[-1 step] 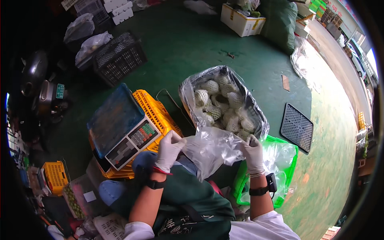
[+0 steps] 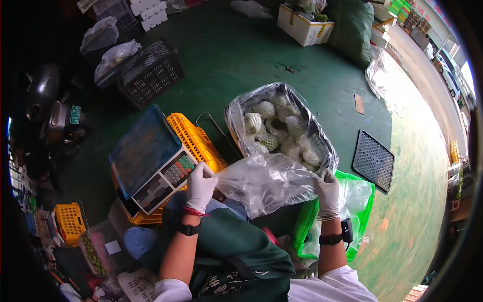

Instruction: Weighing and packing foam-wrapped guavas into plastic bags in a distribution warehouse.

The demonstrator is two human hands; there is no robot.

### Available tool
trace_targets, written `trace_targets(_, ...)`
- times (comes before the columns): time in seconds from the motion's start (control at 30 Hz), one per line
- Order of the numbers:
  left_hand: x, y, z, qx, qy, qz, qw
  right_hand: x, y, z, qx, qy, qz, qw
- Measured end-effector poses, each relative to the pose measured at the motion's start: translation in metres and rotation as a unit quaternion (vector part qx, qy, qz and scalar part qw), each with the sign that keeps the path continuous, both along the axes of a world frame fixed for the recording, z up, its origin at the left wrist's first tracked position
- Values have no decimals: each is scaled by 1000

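Note:
My left hand (image 2: 201, 186), in a pale glove, is closed on one side of a clear plastic bag (image 2: 264, 183), in front of the scale's keypad. My right hand (image 2: 328, 191), also gloved, pinches the bag's other side, so it spreads crumpled between both hands. Behind it is a box lined with clear and silvery film (image 2: 234, 113), holding several pale fruits in foam nets (image 2: 266, 109). Beside my left hand, the scale (image 2: 141, 151) with a blue platform rests on yellow crates (image 2: 196, 141). A bright green crate (image 2: 366, 211) with loose plastic sits beside my right arm.
A black crate (image 2: 148, 75), a white foam box (image 2: 304, 27) and a large green sack (image 2: 352, 30) stand farther back. A black mat (image 2: 373, 161) lies at the right. A motorbike (image 2: 60, 121) is at the far left, near a small yellow crate (image 2: 68, 224) and a tub of small green fruit (image 2: 98, 249).
My hands have moved farther apart, the left one leftward and the right one rightward. The plastic bag between them is stretched wider.

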State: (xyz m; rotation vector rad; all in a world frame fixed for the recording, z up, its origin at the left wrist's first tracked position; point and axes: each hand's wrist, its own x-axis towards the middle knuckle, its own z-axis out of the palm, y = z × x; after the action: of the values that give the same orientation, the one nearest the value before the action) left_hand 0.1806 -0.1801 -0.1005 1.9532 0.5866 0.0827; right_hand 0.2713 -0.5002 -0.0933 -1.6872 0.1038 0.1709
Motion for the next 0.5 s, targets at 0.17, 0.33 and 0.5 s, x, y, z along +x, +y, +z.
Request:
trace_targets(0.17, 3, -50, 20, 415, -101, -198, 882, 1, 17, 0, 40, 10, 79, 996)
trace_targets(0.33, 11, -76, 1, 226, -47, -186, 955, 5, 38, 24, 47, 159, 432, 887)
trace_targets(0.5, -8, -23, -18, 333, 177, -118, 919, 80, 7, -29, 98, 154, 459, 870)
